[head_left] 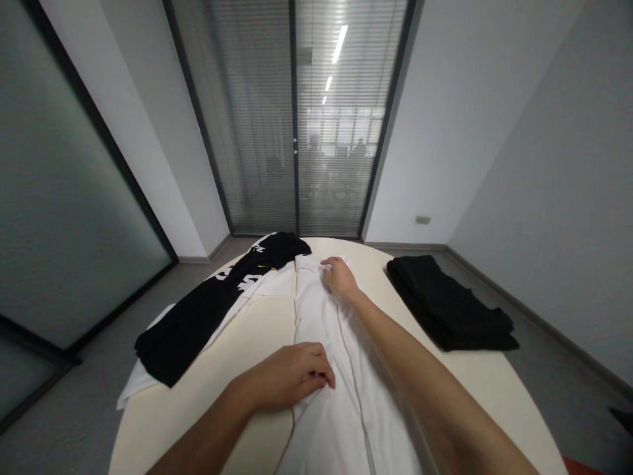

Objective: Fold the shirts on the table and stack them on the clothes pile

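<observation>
A long white garment (349, 396), folded lengthwise, stretches from the near edge of the table to its far side. My left hand (297, 376) lies on its left part, the fingers curled and thumb and fingertips drawn together at the cloth. At the garment's far end is my right hand (340, 277), palm down, fingers bent a little and apart, touching the fabric. My right forearm passes over the garment's right side and hides part of it.
The round cream table (247, 356) carries a black printed garment (198, 323) at left, over white cloth (274, 282). Folded black clothing (445, 303) sits near the right edge. Beyond stand a glass partition with blinds (297, 119) and a white wall (455, 119).
</observation>
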Motion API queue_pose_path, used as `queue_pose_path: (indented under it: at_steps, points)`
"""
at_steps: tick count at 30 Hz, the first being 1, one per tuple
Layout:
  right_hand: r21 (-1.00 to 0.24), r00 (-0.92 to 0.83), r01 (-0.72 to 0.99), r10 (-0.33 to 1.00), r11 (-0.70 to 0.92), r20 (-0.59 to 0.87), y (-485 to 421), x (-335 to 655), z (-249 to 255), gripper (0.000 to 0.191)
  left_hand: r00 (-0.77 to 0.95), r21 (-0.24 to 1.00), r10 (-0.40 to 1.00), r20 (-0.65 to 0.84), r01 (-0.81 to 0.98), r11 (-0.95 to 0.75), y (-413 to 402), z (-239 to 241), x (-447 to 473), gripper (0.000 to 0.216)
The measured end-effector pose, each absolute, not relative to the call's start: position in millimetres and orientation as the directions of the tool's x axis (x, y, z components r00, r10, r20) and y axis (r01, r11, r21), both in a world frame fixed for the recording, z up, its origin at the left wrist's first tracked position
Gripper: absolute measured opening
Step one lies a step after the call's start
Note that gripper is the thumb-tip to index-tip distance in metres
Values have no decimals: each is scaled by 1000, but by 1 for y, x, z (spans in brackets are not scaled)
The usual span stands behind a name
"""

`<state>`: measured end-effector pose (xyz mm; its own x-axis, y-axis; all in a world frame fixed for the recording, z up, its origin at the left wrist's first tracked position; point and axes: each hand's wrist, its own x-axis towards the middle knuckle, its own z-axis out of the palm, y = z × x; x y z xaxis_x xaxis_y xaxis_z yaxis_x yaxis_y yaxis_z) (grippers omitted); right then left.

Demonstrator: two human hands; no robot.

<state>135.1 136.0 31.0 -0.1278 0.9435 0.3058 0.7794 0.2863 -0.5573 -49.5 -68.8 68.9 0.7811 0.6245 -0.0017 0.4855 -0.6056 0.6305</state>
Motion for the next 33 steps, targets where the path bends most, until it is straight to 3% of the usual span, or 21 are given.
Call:
queue_pose_path:
  at_steps: [4,7,11,14,18,28,33]
  points:
    - [-528,-225,798,957,289,184,88,149,44,27,770,599,630,-102,553,-579,-73,67,-51,31]
    - [-534,-395,749,911,393,116,44,158,48,26,686,569,698,-205,664,-485,-77,73,-54,27]
    - [-478,-559,706,826,522,76,-10,166,45,44,565,485,735,-376,796,-363,-85,86,-55,37]
    - [-405,-537,772,844,491,-1,-36,167,38,68,507,376,768,-391,850,-370,-92,89,-51,40]
    - [-334,-458,856,879,395,-133,-44,164,26,74,500,321,785,-366,859,-398,-94,85,-47,32]
    - [-276,-322,913,946,299,-40,-13,154,17,65,516,262,850,-109,840,-476,-75,73,-48,19]
    - [-279,-224,924,962,260,156,21,150,37,46,579,260,806,-122,803,-537,-74,71,-48,10]
